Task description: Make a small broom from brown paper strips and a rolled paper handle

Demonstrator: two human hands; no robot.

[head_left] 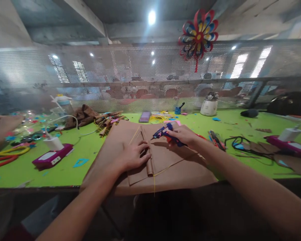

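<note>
A large sheet of brown kraft paper [190, 167] lies in front of me, over the table's near edge. On it is a narrow rolled brown paper tube [149, 167], pointing roughly away from me, with yellow string [163, 172] by its near end. My left hand [135, 155] holds the tube from the left, thumb and fingers curled over it. A blue glue gun [163, 131] is in my right hand [182, 134], its nozzle tilted down towards the tube's right side. Whether glue comes out is too small to tell.
On the left are a purple power strip [52, 156], a bundle of brown paper rolls [107, 122] and another person's hand [5, 129]. Cables [240, 145] and a second purple strip [297, 147] lie right. A white bottle [209, 105] stands before the perforated metal screen [130, 67].
</note>
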